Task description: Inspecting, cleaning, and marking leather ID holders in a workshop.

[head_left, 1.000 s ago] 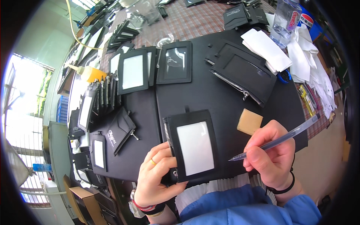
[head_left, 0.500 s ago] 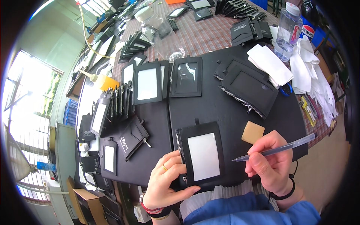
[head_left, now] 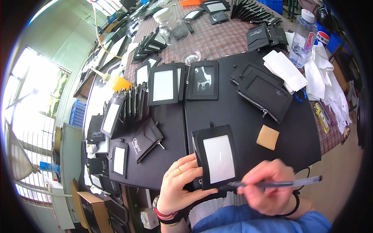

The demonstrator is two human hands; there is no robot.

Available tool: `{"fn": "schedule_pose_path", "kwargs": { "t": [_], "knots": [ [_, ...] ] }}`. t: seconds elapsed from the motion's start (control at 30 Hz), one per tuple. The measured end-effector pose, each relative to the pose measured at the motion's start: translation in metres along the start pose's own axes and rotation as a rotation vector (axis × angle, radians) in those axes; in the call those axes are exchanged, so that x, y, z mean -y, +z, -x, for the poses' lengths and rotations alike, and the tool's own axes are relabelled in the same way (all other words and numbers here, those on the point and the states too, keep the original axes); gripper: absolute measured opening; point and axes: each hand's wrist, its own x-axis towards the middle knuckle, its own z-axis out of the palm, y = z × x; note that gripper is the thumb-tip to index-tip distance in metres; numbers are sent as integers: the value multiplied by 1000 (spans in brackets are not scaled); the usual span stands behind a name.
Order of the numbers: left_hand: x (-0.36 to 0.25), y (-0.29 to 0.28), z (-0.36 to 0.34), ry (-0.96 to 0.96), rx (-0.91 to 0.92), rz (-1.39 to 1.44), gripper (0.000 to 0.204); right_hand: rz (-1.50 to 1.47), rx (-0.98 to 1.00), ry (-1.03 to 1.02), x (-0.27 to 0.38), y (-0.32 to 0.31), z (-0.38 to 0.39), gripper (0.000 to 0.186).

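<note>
A black zippered card holder (head_left: 237, 155) with a white window lies on the black work surface in front of me. My left hand (head_left: 179, 184) grips its lower left corner, the fingers at the zipper side and the thumb along the bottom edge. In my right hand (head_left: 268, 186) is a clear-barrelled pen (head_left: 305, 181), held nearly level, its dark tip at the holder's lower right edge. Whether the tip touches the edge I cannot tell. The right hand is a little blurred. A tan square block (head_left: 268, 137) lies just beyond that hand.
Two dark zippered holders (head_left: 262, 95) overlap at the right, beside folded white cloths (head_left: 285, 72) and a water bottle (head_left: 303, 40). Further holders (head_left: 163, 86) stand at the back left, near a yellow squeeze bottle (head_left: 116, 82) and a clear jar (head_left: 175, 31). Another holder (head_left: 147, 139) lies left.
My right hand has come down and left, bringing the pen tip from beside the card holder to its lower right edge. The left hand keeps its grip. The whole view has shifted slightly.
</note>
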Motion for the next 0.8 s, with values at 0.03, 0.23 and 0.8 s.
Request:
{"fn": "schedule_pose_path", "kwargs": {
  "t": [0.03, 0.23, 0.8],
  "knots": [
    [-1, 0, 0, -2, -2, 4, 46, -32, 54, 8, 1, 5, 0, 18],
    [-2, -3, -1, 5, 6, 37, 45, 74, 205, -238, -15, 17, -11, 19],
    [-3, -3, -2, 6, 4, 58, 41, 186, 270, -269, -19, 20, -10, 19]
  ]
}}
